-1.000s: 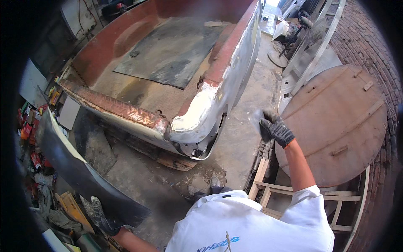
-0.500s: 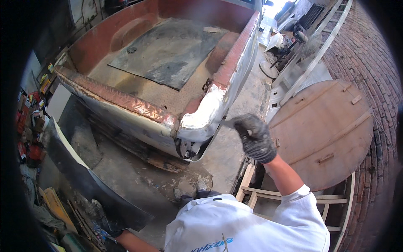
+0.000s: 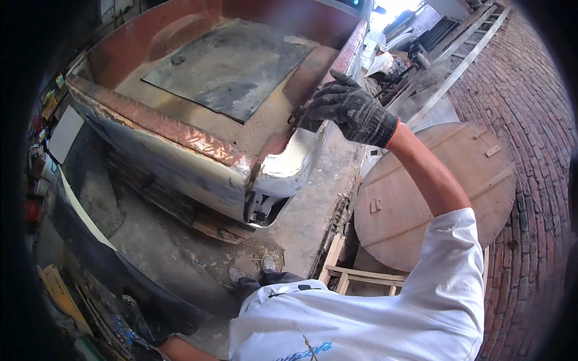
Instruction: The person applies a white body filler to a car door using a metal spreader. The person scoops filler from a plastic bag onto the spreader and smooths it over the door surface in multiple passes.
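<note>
**Gloved hand on the truck bed's rusty rail**

The right hand (image 3: pixel 351 110), in a dark knitted glove with an orange cuff, lies on the right side rail (image 3: pixel 337 72) of a rusted pickup bed (image 3: pixel 180 129). Its fingers curl over the rail's top edge; whether they pinch something small there is hard to tell. The rail and the near tailgate edge carry a raised diamond tread, reddish-brown with rust. A flat grey sheet (image 3: pixel 232 66) lies in the bed's floor. The near right corner (image 3: pixel 289 162) is smooth, pale and rounded. To the right, a round wooden board (image 3: pixel 445 198) lies beside a brick wall (image 3: pixel 518 90). The left hand is out of sight, low at the near left.
</note>
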Demonstrator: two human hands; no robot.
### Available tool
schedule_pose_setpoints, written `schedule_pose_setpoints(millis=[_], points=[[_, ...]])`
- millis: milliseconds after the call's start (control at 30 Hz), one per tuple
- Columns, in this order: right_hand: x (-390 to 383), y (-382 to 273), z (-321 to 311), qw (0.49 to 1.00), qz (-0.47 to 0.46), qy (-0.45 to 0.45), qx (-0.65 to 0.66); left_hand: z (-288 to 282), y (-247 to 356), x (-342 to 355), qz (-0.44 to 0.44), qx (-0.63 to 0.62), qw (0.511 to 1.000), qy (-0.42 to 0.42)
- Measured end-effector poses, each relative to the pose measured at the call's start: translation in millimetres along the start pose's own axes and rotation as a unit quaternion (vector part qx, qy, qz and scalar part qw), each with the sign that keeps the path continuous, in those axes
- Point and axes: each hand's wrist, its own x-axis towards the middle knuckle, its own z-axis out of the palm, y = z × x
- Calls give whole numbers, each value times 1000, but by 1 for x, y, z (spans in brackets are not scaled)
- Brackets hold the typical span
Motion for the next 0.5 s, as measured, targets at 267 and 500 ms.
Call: schedule_pose_setpoints(millis=[267,500], points=[[10,-11,1,993,-40,5,111,-4,-22,-22,8,102,994,-23],[17,-34,-1,995,-34,-34,91,4,-3,-29,-400,-540,725,150]])
